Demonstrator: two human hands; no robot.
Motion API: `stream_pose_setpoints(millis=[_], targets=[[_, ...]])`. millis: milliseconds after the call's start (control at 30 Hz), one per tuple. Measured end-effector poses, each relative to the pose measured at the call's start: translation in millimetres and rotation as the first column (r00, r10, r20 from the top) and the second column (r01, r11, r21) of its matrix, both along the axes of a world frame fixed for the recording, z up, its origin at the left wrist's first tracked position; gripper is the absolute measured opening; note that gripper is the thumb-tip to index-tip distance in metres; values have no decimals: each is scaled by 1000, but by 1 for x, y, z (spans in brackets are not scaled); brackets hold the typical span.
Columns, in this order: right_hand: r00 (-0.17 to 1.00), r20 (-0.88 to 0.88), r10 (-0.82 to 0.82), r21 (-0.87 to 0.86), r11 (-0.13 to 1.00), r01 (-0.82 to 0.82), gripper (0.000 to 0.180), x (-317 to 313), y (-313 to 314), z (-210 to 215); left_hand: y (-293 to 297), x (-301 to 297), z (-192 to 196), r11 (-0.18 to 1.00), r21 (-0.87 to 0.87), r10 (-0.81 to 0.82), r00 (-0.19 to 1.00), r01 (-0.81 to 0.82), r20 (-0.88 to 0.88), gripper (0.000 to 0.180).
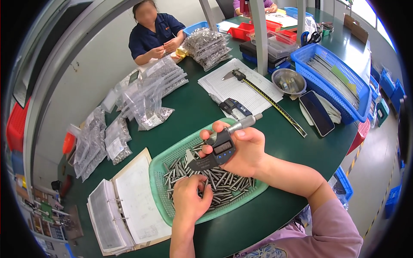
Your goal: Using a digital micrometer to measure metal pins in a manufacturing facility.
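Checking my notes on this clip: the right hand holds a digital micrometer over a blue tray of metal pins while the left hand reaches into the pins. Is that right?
Not quite: the tray is green, not blue, as the head view shows. The rest stands: the right hand holds the digital micrometer over the metal pins, and the left hand reaches into them.

Bright bare metal on the small pins [219, 180], heaped in a pale green plastic mesh tray [160, 180] at lower centre. Dark matt plastic and satin steel on the digital micrometer [217, 150]. Glossy clear plastic bags [146, 103] at upper left. Smooth dark green tabletop [297, 150], slightly shiny. White paper in the binder [124, 206].
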State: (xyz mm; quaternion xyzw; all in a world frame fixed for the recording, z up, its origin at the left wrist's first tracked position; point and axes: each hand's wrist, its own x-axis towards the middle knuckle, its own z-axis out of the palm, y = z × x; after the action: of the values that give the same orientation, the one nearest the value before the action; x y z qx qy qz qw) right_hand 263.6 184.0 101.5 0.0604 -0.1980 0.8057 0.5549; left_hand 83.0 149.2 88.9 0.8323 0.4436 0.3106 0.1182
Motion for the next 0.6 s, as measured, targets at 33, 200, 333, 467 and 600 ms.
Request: stream_pose_setpoints(millis=[33, 200, 333, 467, 600], targets=[[1000, 7, -8, -12, 1000, 9, 32, -1, 0, -1, 0, 0, -1, 1000, -6, 4, 1000, -4, -3, 14], [1000, 7, -19, -45, 999, 19, 33, -2, 3, -1, 3, -1, -2, 1000, 3, -1, 1000, 1, 1, 15], [999, 41, 12, -99, 995, -8, 32, 3, -3, 2, -1, 0, 2, 1000, 3, 29, 999, -29, -38, 13], [986, 83, 144, -205, 971, -125, 50, 3, -7, 3, -3, 1, 1, 998, -29, 51, 997, -49, 54, 12], [891, 444, 97, -164, 986, -25, 59, 0, -7, 6, -3, 0, 0, 991, -45, 134, 959, -126, 250, 15]])
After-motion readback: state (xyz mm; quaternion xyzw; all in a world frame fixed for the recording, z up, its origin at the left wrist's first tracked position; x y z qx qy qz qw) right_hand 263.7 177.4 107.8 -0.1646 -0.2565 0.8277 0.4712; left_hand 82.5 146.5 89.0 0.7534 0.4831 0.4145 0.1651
